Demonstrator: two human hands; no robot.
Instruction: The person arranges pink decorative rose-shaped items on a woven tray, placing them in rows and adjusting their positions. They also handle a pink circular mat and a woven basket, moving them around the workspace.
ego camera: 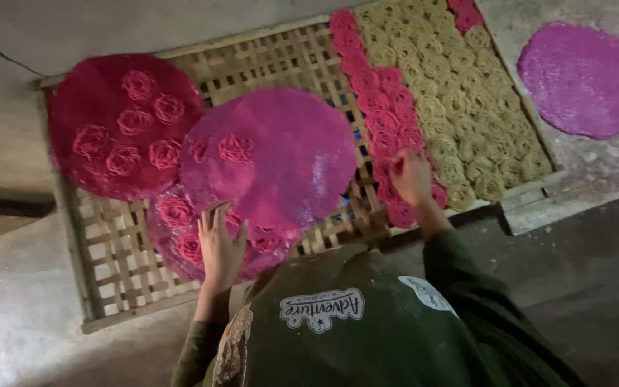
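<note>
Inspector: Position of hands?

Recorder: Left hand (221, 247) flat, fingers spread wide, palm down on lowest pink mat (170, 247), gripping nothing. Right hand (411, 175) narrowed to a pinch over red coils (381, 107) at near edge of bamboo rack (120, 244). Holding one coil or merely touching it: cannot tell, too blurred.

Inspector: Location of stock?

Recorder: Red coils in a band down the rack, touching yellow coils (460, 100) on far side. Three round mats overlapped at left end: red mat (80, 172) with several coils on it, upper pink mat (288, 158) nearly bare and lapping over it, lowest pink mat beneath both, coils showing at its rim. Purple mat (582, 79) apart, on concrete floor (23, 315) beyond the rack.

Inspector: Hazards, as judged?

Recorder: Crushing, foremost. Left palm close beside coils on lowest mat; any lean onto that hand likely to flatten them. Same risk under upper pink mat, resting across coils of the mats below. Second, tipping: lowest mat overhanging near rail of rack, so downward pressure at its edge liable to spill coils to floor. Third, breakage at right hand: soft coil pinched too hard, or dragged against neighbours, likely to unravel and disturb the row. Poor light noted; misjudged placement plausible.
</note>
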